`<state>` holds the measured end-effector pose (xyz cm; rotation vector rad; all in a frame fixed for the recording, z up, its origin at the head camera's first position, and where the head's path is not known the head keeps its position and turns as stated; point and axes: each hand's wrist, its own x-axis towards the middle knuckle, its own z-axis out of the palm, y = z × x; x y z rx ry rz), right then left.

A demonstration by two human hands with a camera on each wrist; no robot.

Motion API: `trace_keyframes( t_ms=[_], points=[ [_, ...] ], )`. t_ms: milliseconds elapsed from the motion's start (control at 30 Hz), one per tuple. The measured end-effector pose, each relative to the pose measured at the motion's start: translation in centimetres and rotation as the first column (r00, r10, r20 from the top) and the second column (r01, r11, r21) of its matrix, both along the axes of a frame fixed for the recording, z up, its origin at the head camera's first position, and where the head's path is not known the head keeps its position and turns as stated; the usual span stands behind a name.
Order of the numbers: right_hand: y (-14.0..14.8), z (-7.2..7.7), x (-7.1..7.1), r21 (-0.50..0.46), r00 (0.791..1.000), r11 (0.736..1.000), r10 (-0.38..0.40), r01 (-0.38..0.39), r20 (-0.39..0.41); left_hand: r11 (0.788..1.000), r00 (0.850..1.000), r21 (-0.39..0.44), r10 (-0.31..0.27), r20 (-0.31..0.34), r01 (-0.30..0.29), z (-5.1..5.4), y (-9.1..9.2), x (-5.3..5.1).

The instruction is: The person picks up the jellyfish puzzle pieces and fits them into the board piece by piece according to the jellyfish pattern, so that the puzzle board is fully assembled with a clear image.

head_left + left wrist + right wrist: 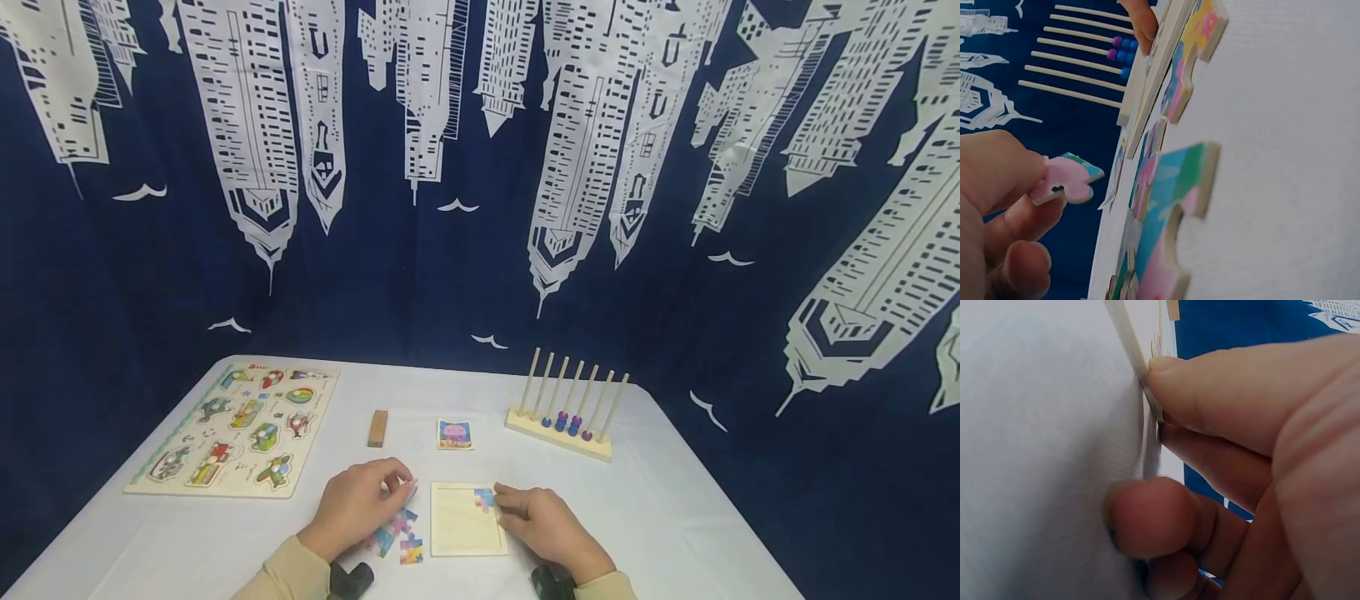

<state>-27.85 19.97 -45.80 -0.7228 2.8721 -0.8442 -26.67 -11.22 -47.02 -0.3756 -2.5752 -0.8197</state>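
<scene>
My left hand [362, 504] pinches a pink and blue jigsaw piece [1067, 180] between thumb and fingers, raised off the table. Below that hand lie several loose jigsaw pieces [411, 550], partly hidden by it in the head view; one large blue, green and pink piece [1169, 200] is close to the left wrist camera. A square pale wooden puzzle tray [459, 525] lies flat to their right. In its upper right corner sits a blue and pink piece [483, 498]. With thumb and finger, my right hand [546, 523] grips the tray's right edge.
Behind the tray lie a small picture card [455, 434] and a wooden block [377, 428]. A pegged board with vehicle pictures [288, 483] lies at the left. At the back right stands a bead rack [558, 437] with upright rods. A dark blue curtain [405, 275] hangs behind the white table.
</scene>
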Motion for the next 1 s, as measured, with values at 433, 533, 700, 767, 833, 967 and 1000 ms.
trace_keyframes(
  t_ms=[433,533,700,767,833,967,1000],
  points=[
    [-0.1,0.16,0.14,0.004,1.0,1.0,0.01,-0.009,-0.025,0.943,0.949,0.291,-0.227,0.22,0.159,-0.43,-0.49,-0.61],
    [-0.05,0.13,0.13,0.001,1.0,1.0,0.006,-0.006,-0.026,0.942,0.94,0.278,-0.254,0.227,0.187,-0.15,-0.51,-0.44],
    [0.07,-0.06,0.1,-0.001,1.0,1.0,0.0,0.0,-0.025,0.945,0.942,0.283,-0.236,0.239,0.165,0.17,-0.33,-0.3],
    [0.09,-0.09,0.07,0.001,1.0,1.0,-0.001,0.001,-0.025,0.939,0.941,0.304,-0.236,0.242,0.158,0.21,-0.23,-0.29],
    [0.09,-0.1,0.05,0.002,1.0,1.0,-0.002,0.002,-0.024,0.935,0.94,0.322,-0.234,0.249,0.147,0.19,-0.15,-0.27],
    [0.01,-0.05,0.03,0.008,1.0,1.0,-0.003,0.003,-0.026,0.934,0.945,0.337,-0.209,0.252,0.116,0.11,-0.01,-0.23],
    [-0.01,-0.05,0.06,0.008,1.0,1.0,-0.005,0.005,-0.024,0.936,0.949,0.334,-0.198,0.247,0.109,0.1,0.02,-0.21]
  ],
)
